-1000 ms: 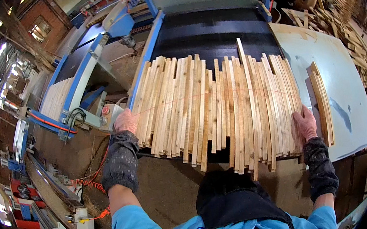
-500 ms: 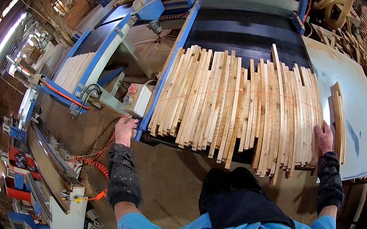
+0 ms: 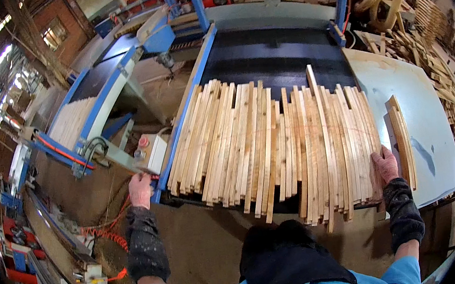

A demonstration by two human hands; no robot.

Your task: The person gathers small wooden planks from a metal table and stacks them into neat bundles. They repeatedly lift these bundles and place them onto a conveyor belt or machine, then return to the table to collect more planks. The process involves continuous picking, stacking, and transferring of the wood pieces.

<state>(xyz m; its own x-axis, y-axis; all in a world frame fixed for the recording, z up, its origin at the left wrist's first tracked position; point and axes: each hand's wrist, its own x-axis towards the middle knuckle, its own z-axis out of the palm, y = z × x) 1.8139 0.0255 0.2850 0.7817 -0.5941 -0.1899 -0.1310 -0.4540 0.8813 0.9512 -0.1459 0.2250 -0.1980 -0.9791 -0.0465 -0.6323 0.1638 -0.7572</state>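
Observation:
A wide row of pale wooden strips [image 3: 273, 141] lies side by side on a black conveyor belt [image 3: 278, 49], their near ends uneven and jutting over the front edge. One strip sticks out farther than the others at the back. My right hand [image 3: 386, 165], in a pinkish glove, rests against the outermost strip on the right, fingers stretched forward. At the belt's front left corner my left hand [image 3: 141, 191], gloved the same way, is curled beside the blue side rail [image 3: 188, 112]. What its fingers grip there is hidden.
A control box [image 3: 152, 152] with a red button stands left of the rail. On the right, a pale side table [image 3: 421, 110] carries a few loose strips [image 3: 402, 142]. A second conveyor [image 3: 90, 102] is at left, scrap wood [image 3: 423, 58] piles at far right, and an orange coiled hose [image 3: 105, 238] hangs low.
The whole view has shifted, so belt and strips appear farther left and slightly lower. My hands keep their places at the left corner and the right side of the row.

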